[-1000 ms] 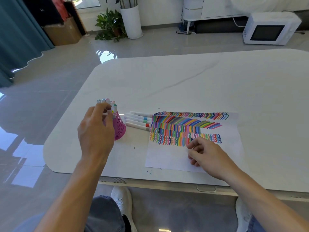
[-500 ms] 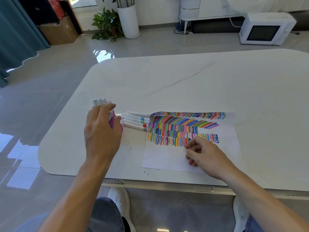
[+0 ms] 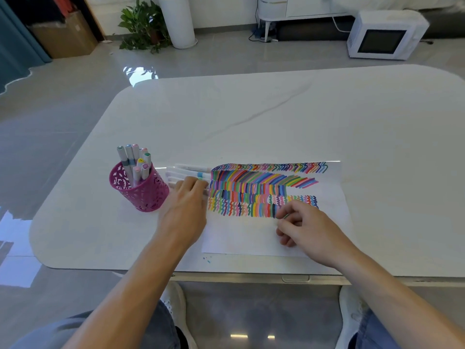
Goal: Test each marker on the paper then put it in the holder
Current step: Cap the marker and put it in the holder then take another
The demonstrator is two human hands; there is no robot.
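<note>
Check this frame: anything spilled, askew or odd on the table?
Only small blue ink specks on the table near the paper's front-left corner. The pink holder stands upright; nothing else stands out.

Magenta-pink holder [image 3: 141, 191] with a white-looking cut-out lattice pattern, holding white markers [image 3: 133, 162] capped in pale blue, pink, yellow and green; white paper [image 3: 251, 238] striped with multicoloured slanted bars and zigzag rows; white tabletop [image 3: 276, 117] with faint grey marble veining.
</note>
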